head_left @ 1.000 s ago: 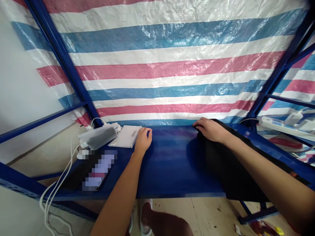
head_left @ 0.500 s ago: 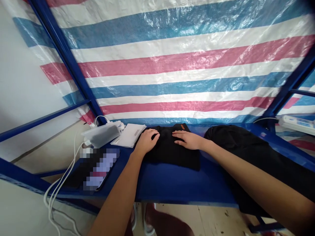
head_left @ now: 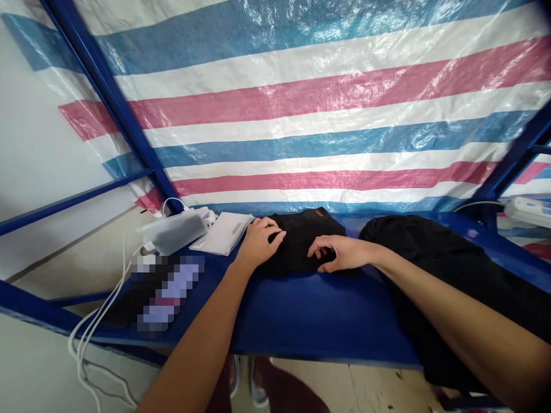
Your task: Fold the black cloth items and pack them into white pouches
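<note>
A folded black garment with small orange lettering at its far right corner lies near the back of the blue metal surface. My left hand rests on its left side, palm down, with the thumb apart from the fingers. Over its right front part is my right hand, fingers curved and thumb held apart from them. Nothing shows between those fingers; whether their tips touch the cloth, I cannot tell. Further right, a larger black cloth lies loose under my right forearm and hangs over the front edge.
To the left are white papers, a translucent box with white plugs and cables, and a pixelated phone-like item. A striped plastic sheet hangs behind. Blue frame posts stand at both sides. A power strip is far right.
My right hand has shifted slightly right and nearer me, going from flat to curved. The garment's near edge now lies further back. My left hand stays on the cloth.
</note>
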{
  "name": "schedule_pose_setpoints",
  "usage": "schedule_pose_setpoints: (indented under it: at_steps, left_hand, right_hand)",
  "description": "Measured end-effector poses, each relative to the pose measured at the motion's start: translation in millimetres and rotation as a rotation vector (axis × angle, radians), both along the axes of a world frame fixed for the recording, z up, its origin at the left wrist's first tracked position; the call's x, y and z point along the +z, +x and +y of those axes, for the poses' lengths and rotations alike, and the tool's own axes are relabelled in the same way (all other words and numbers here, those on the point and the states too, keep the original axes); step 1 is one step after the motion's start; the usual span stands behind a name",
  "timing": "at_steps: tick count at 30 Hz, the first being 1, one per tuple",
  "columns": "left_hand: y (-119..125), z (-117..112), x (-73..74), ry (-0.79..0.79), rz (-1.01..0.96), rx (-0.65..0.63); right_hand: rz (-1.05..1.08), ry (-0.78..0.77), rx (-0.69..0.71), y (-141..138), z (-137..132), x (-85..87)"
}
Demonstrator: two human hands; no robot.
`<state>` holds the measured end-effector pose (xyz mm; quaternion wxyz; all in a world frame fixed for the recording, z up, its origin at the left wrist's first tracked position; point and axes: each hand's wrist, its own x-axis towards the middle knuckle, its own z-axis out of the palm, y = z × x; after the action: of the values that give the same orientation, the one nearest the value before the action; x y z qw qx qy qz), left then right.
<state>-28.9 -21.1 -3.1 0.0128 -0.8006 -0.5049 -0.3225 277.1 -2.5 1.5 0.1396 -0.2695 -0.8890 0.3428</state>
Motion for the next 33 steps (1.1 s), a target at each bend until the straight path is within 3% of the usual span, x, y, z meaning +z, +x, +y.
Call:
schedule_pose_setpoints:
  at_steps: [3,6,10,14,18,23,28,33]
  left_hand:
    - [3,-12,16.1,-0.178,-0.06,-0.139]
    - [3,-25,28.8,-0.369,-0.097,-0.273]
    - [0,-33,35.1,-0.379,-0.051,-0.33]
    - [-3,-32,33.0,-0.37,-0.088,-0.293]
    - [-8,-25,28.7,-0.249,-0.164,-0.162]
    - [-17,-10,20.7,-0.139,-0.248,0.007]
    - [-19,-3,13.8,-0.078,-0.308,0.041]
    - [-20,0,12.8,-0.103,-0.427,0.036]
  right_hand:
    - [0.071,-0.123,-0.036,3,9,-4.8]
    - [0.164,-0.346,-0.125,7,17,-5.2]
    - [0.316,-0.483,-0.228,14,27,-2.4]
    - [0.411,-0.617,-0.274,21,35,-4.1]
    - [0.444,-0.697,-0.258,25,38,-5.0]
    - [0.478,-0.811,-0.135,33,39,0.0]
    - [0.367,-0.734,-0.023,43,35,8.1]
    - [0.231,-0.756,-0.07,54,34,14.3]
